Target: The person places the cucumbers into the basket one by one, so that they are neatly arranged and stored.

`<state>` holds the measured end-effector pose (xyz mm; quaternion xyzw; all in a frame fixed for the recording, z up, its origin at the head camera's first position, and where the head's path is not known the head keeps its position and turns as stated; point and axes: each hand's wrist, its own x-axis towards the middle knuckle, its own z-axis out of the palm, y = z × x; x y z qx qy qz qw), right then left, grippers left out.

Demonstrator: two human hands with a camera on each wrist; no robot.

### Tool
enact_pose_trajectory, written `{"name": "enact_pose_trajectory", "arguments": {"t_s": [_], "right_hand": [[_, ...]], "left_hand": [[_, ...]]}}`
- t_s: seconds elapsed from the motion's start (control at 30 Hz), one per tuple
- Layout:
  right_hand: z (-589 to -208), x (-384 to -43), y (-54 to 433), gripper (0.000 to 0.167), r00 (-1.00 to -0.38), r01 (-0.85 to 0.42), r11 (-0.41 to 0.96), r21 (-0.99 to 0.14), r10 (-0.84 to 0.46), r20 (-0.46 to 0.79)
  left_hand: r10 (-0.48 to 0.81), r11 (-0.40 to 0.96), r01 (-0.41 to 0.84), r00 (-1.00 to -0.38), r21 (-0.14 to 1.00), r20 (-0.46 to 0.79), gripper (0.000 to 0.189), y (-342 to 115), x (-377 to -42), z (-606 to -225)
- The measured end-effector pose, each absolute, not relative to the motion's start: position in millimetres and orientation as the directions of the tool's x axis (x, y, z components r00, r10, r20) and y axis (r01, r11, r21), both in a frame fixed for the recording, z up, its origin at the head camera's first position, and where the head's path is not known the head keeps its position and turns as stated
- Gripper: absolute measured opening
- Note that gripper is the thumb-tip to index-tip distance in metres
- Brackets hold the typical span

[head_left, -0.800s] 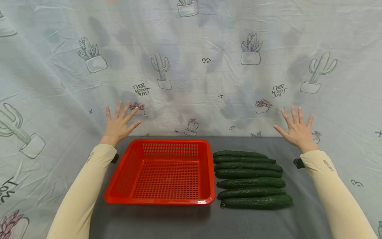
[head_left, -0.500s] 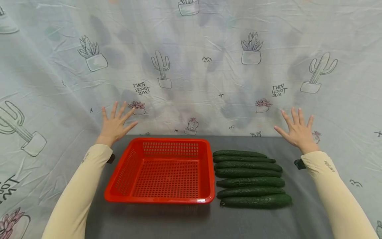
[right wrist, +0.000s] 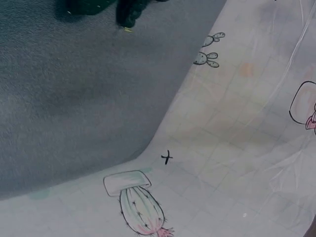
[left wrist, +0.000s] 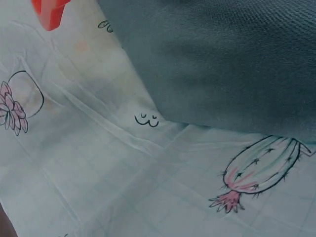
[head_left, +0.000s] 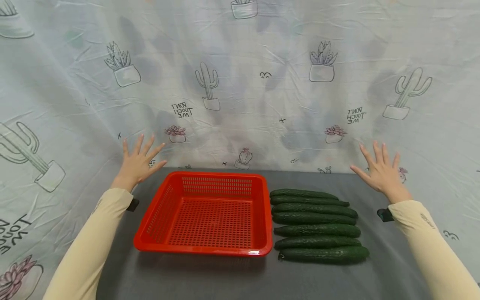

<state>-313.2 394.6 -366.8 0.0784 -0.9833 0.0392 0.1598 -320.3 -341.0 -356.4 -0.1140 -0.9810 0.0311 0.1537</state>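
Observation:
In the head view my left hand (head_left: 136, 166) is raised with its fingers spread, to the left of a red plastic basket (head_left: 202, 249), and holds nothing. My right hand (head_left: 383, 174) is likewise raised, fingers spread, beyond the right ends of several dark green cucumbers (head_left: 316, 218). The cucumbers lie side by side in a column, right of the basket. Inside the basket only its slotted floor shows. The left wrist view catches a corner of the red basket (left wrist: 50, 14); the right wrist view shows cucumber ends (right wrist: 131, 12) at its top edge.
A grey cloth-covered table (head_left: 300, 279) bears the basket and cucumbers. Behind and at both sides hangs a pale curtain (head_left: 240, 96) printed with potted cacti. Dark wrist cameras (head_left: 384, 214) sit below the cream sleeves (head_left: 427, 237).
My left hand has moved left and slightly down, away from the basket. My right hand has shifted a little right and down. The head view has turned slightly; basket and cucumbers stay in place.

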Motion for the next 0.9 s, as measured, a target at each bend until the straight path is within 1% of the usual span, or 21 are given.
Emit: {"name": "enact_pose_trajectory", "arguments": {"t_s": [0.2, 0.33, 0.47, 0.63, 0.77, 0.9], "right_hand": [[-378, -300, 401, 0.080, -0.943, -0.172, 0.978, -0.120, -0.128, 0.307], [-385, -293, 401, 0.080, -0.939, -0.187, 0.971, -0.151, -0.131, 0.319], [-389, -286, 398, 0.080, -0.938, -0.199, 0.964, -0.178, -0.134, 0.319], [-395, -277, 392, 0.079, -0.929, -0.225, 0.957, -0.186, -0.153, 0.336], [-402, -270, 388, 0.078, -0.922, -0.253, 0.946, -0.203, -0.173, 0.345], [-409, -263, 387, 0.075, -0.917, -0.280, 0.937, -0.210, -0.196, 0.347]], "left_hand": [[0.278, 0.960, 0.261, -0.920, -0.097, 0.276, 0.066, -342, -313, -363], [0.295, 0.954, 0.297, -0.915, -0.034, 0.276, 0.065, -344, -308, -371], [0.293, 0.946, 0.317, -0.925, 0.067, 0.240, 0.066, -346, -299, -378], [0.281, 0.920, 0.309, -0.949, 0.240, 0.145, 0.067, -347, -288, -387], [0.277, 0.884, 0.299, -0.954, 0.360, 0.113, 0.066, -348, -280, -398], [0.278, 0.813, 0.272, -0.958, 0.515, 0.066, 0.067, -347, -270, -410]]}}
